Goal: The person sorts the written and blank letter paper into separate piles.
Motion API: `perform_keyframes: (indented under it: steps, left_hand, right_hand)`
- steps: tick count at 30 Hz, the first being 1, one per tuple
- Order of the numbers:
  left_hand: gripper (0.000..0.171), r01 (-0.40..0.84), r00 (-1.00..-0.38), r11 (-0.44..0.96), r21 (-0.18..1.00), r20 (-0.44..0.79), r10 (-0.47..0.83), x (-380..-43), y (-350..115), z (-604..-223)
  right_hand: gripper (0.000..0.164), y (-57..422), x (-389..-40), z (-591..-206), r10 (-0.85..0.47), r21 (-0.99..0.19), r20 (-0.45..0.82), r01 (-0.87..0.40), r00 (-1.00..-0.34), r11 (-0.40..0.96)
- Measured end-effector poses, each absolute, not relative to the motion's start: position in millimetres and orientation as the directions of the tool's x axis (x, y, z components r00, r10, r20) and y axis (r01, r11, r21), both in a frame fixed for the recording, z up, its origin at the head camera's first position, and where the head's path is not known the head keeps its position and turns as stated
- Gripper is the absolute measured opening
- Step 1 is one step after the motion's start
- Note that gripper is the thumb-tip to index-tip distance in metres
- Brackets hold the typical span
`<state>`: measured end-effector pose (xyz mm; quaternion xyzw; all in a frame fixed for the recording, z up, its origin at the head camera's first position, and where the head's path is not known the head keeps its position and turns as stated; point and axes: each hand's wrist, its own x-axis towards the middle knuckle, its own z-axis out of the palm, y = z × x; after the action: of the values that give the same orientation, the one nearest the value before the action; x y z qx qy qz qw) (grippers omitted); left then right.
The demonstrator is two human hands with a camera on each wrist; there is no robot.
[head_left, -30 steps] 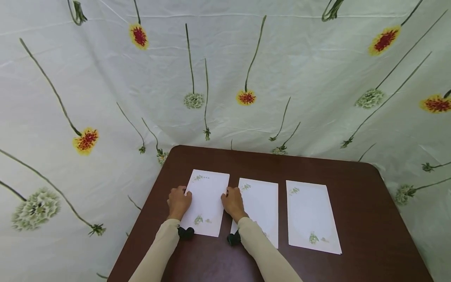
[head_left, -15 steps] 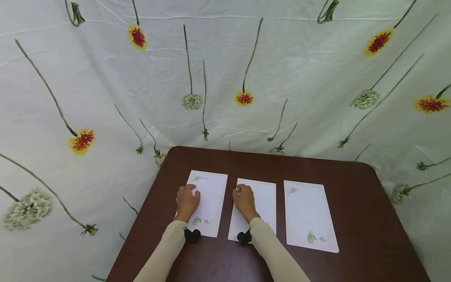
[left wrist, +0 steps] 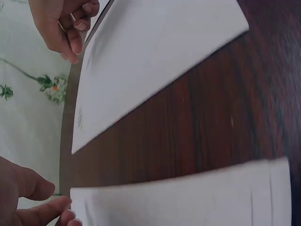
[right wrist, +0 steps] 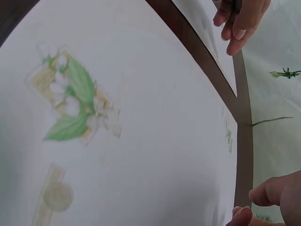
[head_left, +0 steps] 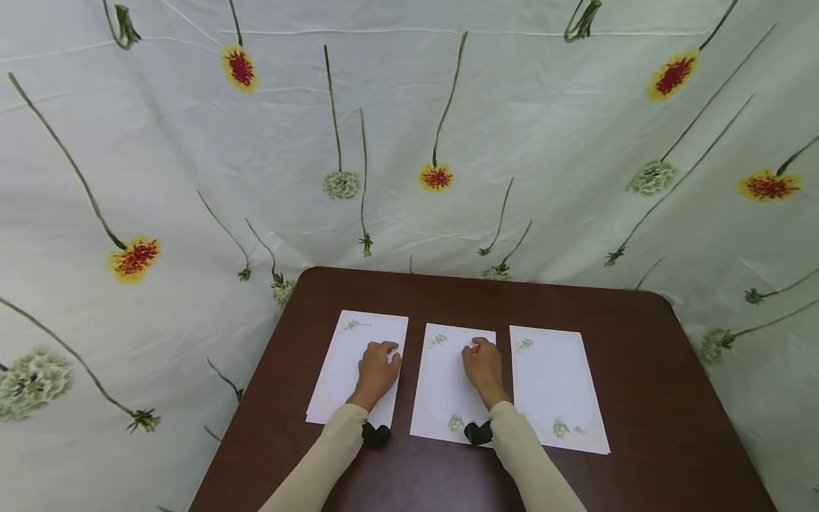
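Note:
Three white sheets with pale green flower prints lie side by side on a dark table. Above the right side of the left sheet (head_left: 342, 363) is my left hand (head_left: 379, 371), its fingers loosely bent. My right hand (head_left: 484, 366) is over the right edge of the middle sheet (head_left: 441, 384), thumb and fingers apart in the right wrist view. The right sheet (head_left: 557, 384) lies beyond it. Nothing shows between the fingers of the left hand (left wrist: 33, 197) in the left wrist view. Whether the fingertips touch the paper is hard to tell.
The brown table (head_left: 646, 370) has rounded far corners. Behind it hangs a white cloth (head_left: 550, 107) printed with flowers. Black wrist pieces (head_left: 376, 435) sit at both cuffs. The left sheet appears to be stacked, with edges slightly offset.
Both hands have moved right: the left from the left sheet's left edge across it, the right from that sheet's right edge to the middle sheet's right side. The head view has shifted slightly.

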<state>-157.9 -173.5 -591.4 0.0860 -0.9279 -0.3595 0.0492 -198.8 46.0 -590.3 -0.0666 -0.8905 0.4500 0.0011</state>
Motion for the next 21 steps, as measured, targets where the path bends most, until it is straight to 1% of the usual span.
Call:
perform_keyframes:
  steps: [4, 7, 14, 21]
  left_hand:
    - [0.029, -0.077, -0.992, 0.735, 0.674, 0.024, -0.126, -158.5, -158.7, -592.9]
    - [0.029, -0.059, -0.995, 0.745, 0.665, 0.021, -0.098, -158.9, -149.5, -594.6]
    - [0.033, -0.087, -0.995, 0.737, 0.67, -0.023, -0.096, -156.2, -134.4, -593.7]
    - [0.033, -0.096, -0.993, 0.721, 0.686, -0.015, -0.118, -155.0, -128.2, -596.7]
  right_hand:
    - [0.041, 65.5, -196.6, -590.7, 0.161, -0.801, -0.102, 0.177, -0.982, 0.572]
    - [0.044, 75.5, -194.9, -591.1, 0.182, -0.803, -0.13, 0.211, -0.975, 0.557]
    - [0.046, 85.2, -189.8, -590.6, 0.213, -0.788, -0.163, 0.257, -0.963, 0.559]
    - [0.046, 84.6, -185.2, -589.7, 0.249, -0.768, -0.178, 0.293, -0.952, 0.569]
